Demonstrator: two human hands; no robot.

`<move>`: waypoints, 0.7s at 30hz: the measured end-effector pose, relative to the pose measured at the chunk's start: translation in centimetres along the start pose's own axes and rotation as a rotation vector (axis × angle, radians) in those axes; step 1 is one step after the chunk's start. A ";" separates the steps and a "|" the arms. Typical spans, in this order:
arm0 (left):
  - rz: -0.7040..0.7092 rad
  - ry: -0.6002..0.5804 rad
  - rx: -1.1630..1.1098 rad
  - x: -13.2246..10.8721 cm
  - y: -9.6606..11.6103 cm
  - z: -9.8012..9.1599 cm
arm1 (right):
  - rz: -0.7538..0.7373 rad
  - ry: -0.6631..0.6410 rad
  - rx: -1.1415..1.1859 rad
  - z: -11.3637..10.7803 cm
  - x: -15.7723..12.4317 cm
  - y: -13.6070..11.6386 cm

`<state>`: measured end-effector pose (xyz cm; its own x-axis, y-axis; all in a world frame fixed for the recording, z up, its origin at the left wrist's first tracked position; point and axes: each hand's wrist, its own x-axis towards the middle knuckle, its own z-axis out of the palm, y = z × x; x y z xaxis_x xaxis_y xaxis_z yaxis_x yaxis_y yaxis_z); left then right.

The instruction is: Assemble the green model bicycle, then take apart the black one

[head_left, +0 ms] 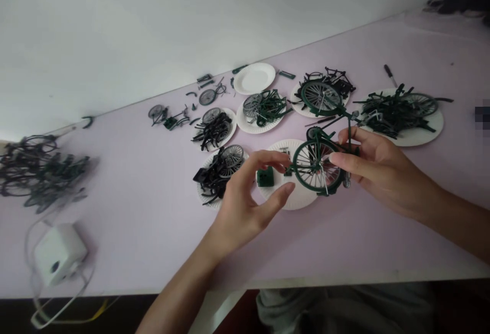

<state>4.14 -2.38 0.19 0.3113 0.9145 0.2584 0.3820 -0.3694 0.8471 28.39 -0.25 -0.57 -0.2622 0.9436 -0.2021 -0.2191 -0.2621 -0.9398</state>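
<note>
My right hand (373,168) grips a small dark green model bicycle (319,158), fingers pinched on its frame just right of the wheel. My left hand (250,196) hovers just left of the wheel, fingers curved and apart, index fingertip near the bicycle's end, holding nothing I can see. Both are above a white paper plate (293,198) that carries a small green block (265,176).
Several paper plates with black and green bicycle parts lie on the pale pink table (153,232); one plate (254,77) at the back is bare. Finished bicycles (38,170) pile at far left. A white box with cable (57,257) sits front left. A screwdriver (390,75) lies far right.
</note>
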 end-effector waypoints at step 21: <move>-0.273 -0.042 -0.320 -0.1 0.6 2.4 | 0.016 -0.097 0.050 0.2 0.2 0.9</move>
<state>6.36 -3.08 -0.46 0.2742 0.9616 -0.0091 0.1675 -0.0385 0.9851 27.91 -0.33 -1.37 -0.3554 0.9158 -0.1873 -0.2600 -0.2893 -0.9212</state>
